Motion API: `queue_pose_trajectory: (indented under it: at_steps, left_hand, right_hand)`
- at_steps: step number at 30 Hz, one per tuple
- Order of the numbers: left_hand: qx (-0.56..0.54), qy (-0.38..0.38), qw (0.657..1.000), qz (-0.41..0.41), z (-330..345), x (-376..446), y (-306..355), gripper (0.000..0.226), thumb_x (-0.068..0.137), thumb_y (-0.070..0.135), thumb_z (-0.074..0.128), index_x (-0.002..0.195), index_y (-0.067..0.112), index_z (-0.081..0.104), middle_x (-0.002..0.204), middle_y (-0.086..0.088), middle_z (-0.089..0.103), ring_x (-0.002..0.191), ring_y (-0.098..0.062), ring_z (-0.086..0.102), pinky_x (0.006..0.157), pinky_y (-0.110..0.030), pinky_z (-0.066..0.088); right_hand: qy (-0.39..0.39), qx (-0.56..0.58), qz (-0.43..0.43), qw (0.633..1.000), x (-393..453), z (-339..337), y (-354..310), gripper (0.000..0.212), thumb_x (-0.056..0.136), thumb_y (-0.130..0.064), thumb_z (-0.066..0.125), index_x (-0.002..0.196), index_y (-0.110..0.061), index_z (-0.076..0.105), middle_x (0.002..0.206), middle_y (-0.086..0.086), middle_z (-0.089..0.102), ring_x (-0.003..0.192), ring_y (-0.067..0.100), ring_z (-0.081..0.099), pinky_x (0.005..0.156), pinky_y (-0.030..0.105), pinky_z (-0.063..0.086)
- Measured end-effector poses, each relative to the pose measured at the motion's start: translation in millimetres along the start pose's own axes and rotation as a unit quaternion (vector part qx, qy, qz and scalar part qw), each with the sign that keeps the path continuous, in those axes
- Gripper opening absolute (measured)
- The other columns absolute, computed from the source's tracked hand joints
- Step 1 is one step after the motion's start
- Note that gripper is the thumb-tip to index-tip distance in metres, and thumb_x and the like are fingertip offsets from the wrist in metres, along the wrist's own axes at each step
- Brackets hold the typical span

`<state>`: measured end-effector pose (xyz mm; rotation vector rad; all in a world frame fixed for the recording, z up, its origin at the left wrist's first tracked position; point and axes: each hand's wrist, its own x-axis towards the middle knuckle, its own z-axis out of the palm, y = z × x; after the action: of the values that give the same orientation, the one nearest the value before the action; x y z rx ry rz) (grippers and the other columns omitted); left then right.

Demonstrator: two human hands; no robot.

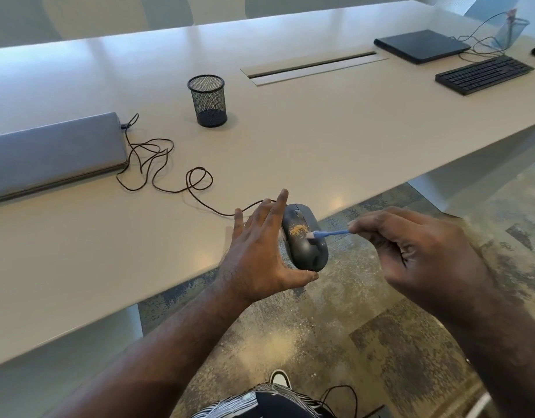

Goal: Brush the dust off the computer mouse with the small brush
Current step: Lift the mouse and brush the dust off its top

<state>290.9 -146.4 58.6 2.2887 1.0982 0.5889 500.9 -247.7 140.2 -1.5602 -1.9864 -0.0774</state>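
A grey wired computer mouse (305, 245) is held just past the front edge of the white table (290, 140), with a patch of tan dust on its back. My left hand (260, 251) holds it from the left, thumb under its rear end, fingers stretched along its side. My right hand (411, 251) pinches a small blue brush (329, 233) by the handle. Its pale bristle tip touches the mouse's back just right of the dust.
The mouse's dark cable (169, 173) loops across the table to a closed grey laptop (49, 152) at the left. A black mesh pen cup (208, 99) stands behind. A dark laptop (423, 45) and black keyboard (483, 74) lie far right. Patterned floor lies below.
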Motion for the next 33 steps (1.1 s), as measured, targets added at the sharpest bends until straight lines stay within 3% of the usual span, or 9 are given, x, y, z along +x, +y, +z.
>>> queue_pose_trajectory:
  at_steps: [3, 9, 13, 15, 20, 23, 27, 33]
  left_hand:
    - [0.003, -0.003, 1.000, -0.003, 0, 0, -1, 0.137, 0.057, 0.075, 0.073, 0.156, 0.030, -0.010, 0.162, 0.004, 0.017, 0.150, -0.009, 0.003, 0.120, -0.050, -0.013]
    - [-0.003, 0.000, 1.000, -0.008, 0, -1, 0, 0.136, 0.056, 0.077, 0.070, 0.155, 0.033, -0.011, 0.162, 0.004, 0.018, 0.150, -0.009, 0.004, 0.120, -0.048, -0.014]
    - [-0.008, 0.000, 1.000, -0.016, -1, 0, -1, 0.136, 0.054, 0.078, 0.070, 0.155, 0.035, -0.013, 0.162, 0.002, 0.019, 0.151, -0.010, 0.005, 0.120, -0.048, -0.014]
    - [-0.008, 0.005, 1.000, -0.014, -2, -1, -2, 0.137, 0.054, 0.077, 0.070, 0.155, 0.033, -0.011, 0.161, 0.003, 0.020, 0.150, -0.009, 0.006, 0.120, -0.048, -0.013]
    - [-0.011, 0.011, 1.000, -0.009, -1, 0, 0, 0.136, 0.055, 0.074, 0.072, 0.156, 0.033, -0.009, 0.161, 0.002, 0.021, 0.150, -0.010, 0.008, 0.121, -0.051, -0.011]
    - [-0.007, 0.009, 1.000, -0.008, -2, 1, -1, 0.136, 0.055, 0.075, 0.071, 0.156, 0.032, -0.010, 0.162, 0.001, 0.020, 0.150, -0.011, 0.007, 0.120, -0.049, -0.013]
    - [0.001, 0.005, 1.000, -0.002, 1, 0, -1, 0.136, 0.056, 0.074, 0.071, 0.156, 0.031, -0.010, 0.161, 0.004, 0.019, 0.150, -0.009, 0.005, 0.120, -0.048, -0.013]
    - [0.004, -0.002, 1.000, 0.006, 3, -1, 0, 0.136, 0.057, 0.077, 0.069, 0.155, 0.033, -0.012, 0.161, 0.005, 0.018, 0.150, -0.009, 0.003, 0.121, -0.053, -0.009]
  right_hand:
    - [-0.002, -0.008, 0.006, 1.000, -1, -4, 3, 0.026, 0.078, 0.000, 0.073, 0.099, -0.017, 0.073, 0.087, -0.006, 0.071, 0.065, 0.010, 0.065, 0.054, 0.024, 0.055]
    - [0.012, 0.007, 0.005, 1.000, -3, -4, 3, 0.018, 0.087, -0.011, 0.064, 0.102, -0.017, 0.073, 0.091, -0.006, 0.071, 0.070, 0.014, 0.067, 0.056, 0.031, 0.056]
    - [-0.007, -0.003, 0.013, 1.000, -5, -4, 6, 0.023, 0.080, -0.002, 0.072, 0.097, -0.017, 0.074, 0.086, -0.008, 0.070, 0.063, 0.005, 0.062, 0.052, 0.021, 0.052]
    - [0.008, -0.002, 0.011, 1.000, -4, -5, 8, 0.018, 0.084, -0.006, 0.069, 0.097, -0.017, 0.074, 0.085, -0.009, 0.070, 0.062, 0.008, 0.062, 0.051, 0.024, 0.053]
    - [0.030, 0.001, -0.005, 1.000, -4, -2, 5, 0.016, 0.086, -0.007, 0.067, 0.099, -0.013, 0.074, 0.088, -0.005, 0.070, 0.068, 0.013, 0.066, 0.055, 0.028, 0.055]
    - [0.008, 0.007, -0.003, 1.000, -4, 0, 4, 0.021, 0.080, -0.001, 0.073, 0.096, -0.015, 0.073, 0.084, -0.007, 0.069, 0.066, 0.009, 0.064, 0.055, 0.023, 0.053]
    - [0.035, 0.014, -0.006, 0.999, 1, 2, 3, 0.016, 0.084, -0.010, 0.065, 0.098, -0.014, 0.072, 0.086, -0.006, 0.069, 0.067, 0.009, 0.063, 0.059, 0.019, 0.049]
    - [0.035, -0.008, -0.004, 0.999, 9, 11, -1, 0.022, 0.088, -0.004, 0.066, 0.107, -0.015, 0.071, 0.100, -0.004, 0.072, 0.079, 0.017, 0.068, 0.063, 0.034, 0.057]
